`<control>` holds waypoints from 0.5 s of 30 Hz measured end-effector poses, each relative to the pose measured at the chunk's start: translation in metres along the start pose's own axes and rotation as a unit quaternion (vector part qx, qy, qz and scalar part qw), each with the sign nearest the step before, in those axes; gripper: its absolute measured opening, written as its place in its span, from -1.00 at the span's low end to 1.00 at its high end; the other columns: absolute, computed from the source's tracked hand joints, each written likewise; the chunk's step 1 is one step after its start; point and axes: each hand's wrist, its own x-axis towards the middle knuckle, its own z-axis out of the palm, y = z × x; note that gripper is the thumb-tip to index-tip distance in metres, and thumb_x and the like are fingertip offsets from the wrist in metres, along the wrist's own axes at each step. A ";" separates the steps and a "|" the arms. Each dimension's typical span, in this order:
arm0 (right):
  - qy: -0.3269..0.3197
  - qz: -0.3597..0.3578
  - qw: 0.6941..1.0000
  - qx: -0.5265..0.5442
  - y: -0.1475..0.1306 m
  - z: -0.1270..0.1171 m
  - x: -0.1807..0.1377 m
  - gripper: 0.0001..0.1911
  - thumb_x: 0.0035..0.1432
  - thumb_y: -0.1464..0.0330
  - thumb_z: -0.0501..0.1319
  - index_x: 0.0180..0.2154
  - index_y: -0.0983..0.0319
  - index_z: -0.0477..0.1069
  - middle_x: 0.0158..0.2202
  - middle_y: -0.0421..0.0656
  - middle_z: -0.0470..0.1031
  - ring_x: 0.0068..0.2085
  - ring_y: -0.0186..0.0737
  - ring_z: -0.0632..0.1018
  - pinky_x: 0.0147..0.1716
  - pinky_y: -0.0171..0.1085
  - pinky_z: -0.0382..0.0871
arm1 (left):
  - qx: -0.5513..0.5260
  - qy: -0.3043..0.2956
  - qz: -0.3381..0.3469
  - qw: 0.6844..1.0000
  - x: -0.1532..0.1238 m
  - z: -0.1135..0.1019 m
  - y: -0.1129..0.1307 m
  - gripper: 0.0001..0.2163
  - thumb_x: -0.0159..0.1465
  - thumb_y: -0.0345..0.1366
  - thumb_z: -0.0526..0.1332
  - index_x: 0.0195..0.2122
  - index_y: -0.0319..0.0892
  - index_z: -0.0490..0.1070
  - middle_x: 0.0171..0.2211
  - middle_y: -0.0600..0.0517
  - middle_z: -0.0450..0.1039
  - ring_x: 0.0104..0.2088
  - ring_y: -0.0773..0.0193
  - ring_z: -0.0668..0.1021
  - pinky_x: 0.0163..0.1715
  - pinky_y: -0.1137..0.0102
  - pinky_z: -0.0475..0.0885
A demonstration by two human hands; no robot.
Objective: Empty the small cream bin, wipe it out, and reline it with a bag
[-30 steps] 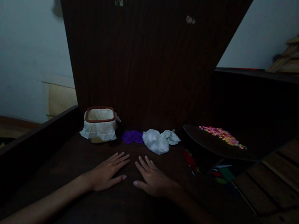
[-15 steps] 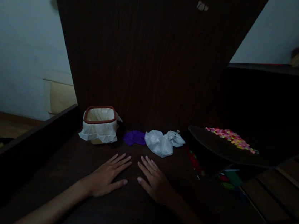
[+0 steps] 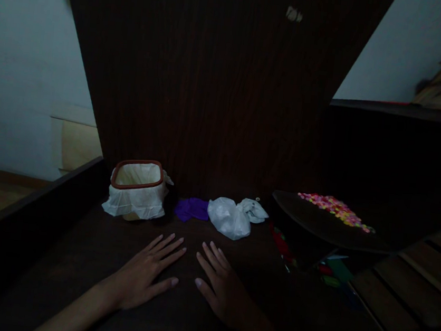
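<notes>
My left hand [image 3: 147,270] lies palm down on the dark wooden surface [image 3: 170,324], fingers stretched out and thumb apart, holding nothing. Opposite it, my right hand [image 3: 223,285] rests flat the same way, also with nothing in it. Beyond my left hand stands a small bin [image 3: 137,198] with a reddish-brown rim and a white liner folded over its side. A crumpled purple cloth [image 3: 192,209] lies beyond the gap between my hands. Just past my right fingertips sits a knotted white plastic bag [image 3: 230,218], touching or nearly touching the cloth.
A tall dark wooden panel [image 3: 221,91] rises behind these things. To the right, a curved shelf [image 3: 298,214] bears many pink, red and yellow pieces [image 3: 335,209], with a green item [image 3: 339,270] below it. A raised wooden edge [image 3: 42,188] runs along the left. Wooden slats [image 3: 401,292] lie at far right.
The whole view has shifted slightly, so the bin, cloth and bag appear a little lower and further left. Both hands stay flat and spread on the surface.
</notes>
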 end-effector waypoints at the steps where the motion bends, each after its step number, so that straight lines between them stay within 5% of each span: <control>1: 0.000 -0.001 1.000 0.001 0.000 0.000 0.000 -0.41 0.45 0.22 0.04 0.40 0.29 0.12 0.47 0.03 -0.05 0.47 0.09 -0.01 0.40 0.18 0.01 | 0.000 0.000 0.001 1.000 0.000 0.000 0.000 -0.40 0.46 0.03 0.07 0.46 0.08 -0.07 0.46 -0.01 -0.04 0.44 -0.11 0.10 0.36 -0.13 0.15; 15: -0.008 0.001 1.000 0.004 0.001 0.001 0.001 -0.40 0.46 0.19 0.02 0.40 0.30 0.10 0.47 0.03 -0.06 0.47 0.10 -0.03 0.40 0.19 -0.02 | -0.009 -0.019 -0.008 1.000 0.001 -0.003 0.001 -0.40 0.46 0.04 0.05 0.46 0.04 -0.04 0.46 -0.03 -0.05 0.44 -0.12 0.08 0.35 -0.18 0.14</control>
